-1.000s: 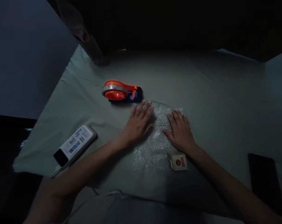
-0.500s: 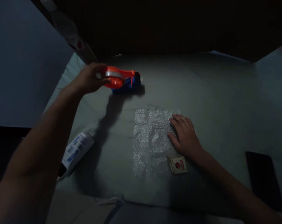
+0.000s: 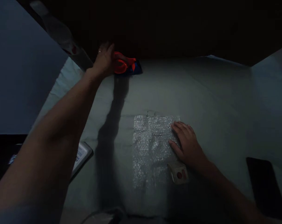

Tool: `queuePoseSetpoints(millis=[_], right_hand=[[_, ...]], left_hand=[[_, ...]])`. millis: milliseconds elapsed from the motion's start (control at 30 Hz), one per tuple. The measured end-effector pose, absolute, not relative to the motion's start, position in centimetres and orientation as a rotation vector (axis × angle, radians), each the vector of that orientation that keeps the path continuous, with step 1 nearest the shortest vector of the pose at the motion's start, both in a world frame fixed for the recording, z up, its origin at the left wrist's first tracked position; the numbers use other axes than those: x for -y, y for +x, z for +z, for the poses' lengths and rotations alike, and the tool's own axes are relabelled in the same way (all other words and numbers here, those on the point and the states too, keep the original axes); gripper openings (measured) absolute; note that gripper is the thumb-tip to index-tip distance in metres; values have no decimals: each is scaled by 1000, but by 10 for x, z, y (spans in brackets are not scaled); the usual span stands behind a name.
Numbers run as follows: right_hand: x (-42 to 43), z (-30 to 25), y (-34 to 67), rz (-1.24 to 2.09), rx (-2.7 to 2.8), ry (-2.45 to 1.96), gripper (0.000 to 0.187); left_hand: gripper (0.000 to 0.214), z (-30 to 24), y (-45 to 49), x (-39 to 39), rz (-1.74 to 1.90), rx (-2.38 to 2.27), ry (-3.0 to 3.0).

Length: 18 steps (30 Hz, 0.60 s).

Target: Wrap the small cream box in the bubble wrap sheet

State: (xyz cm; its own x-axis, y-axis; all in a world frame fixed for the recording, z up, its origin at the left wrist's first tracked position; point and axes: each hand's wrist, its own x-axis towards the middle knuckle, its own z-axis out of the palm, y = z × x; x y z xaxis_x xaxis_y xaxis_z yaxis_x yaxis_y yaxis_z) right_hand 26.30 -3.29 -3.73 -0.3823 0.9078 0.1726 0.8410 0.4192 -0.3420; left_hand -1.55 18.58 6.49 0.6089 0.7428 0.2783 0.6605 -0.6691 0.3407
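At eleven o'clock, left hand is at the tape dispenser, grip unclear; sliding, the spread right hand could rumple bubble wrap.

We look out through a single camera worn on the head, facing forward and steeply down over a pale cloth. From above, we are near enough for the left arm to loom large at lower left; the right hand sits right of centre, and a dark surface spans our upper edge.
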Motion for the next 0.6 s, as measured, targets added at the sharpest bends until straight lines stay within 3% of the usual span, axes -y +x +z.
queuePoseSetpoints(millis=[133,333,500,600], right_hand=[[41,-22,272,458,2259,-1425,43],[75,2,288,712,2299,-1351,34],[111,-10,290,869,2474,-1351,61],[121,-27,288,797,2456,-1340,50]], left_hand=[[38,37,1,-129,644,-1105,2653],[29,-6,30,26,532,-703,2790],[41,-27,46,108,251,-873,2651],[60,-42,52,119,118,-897,2631]])
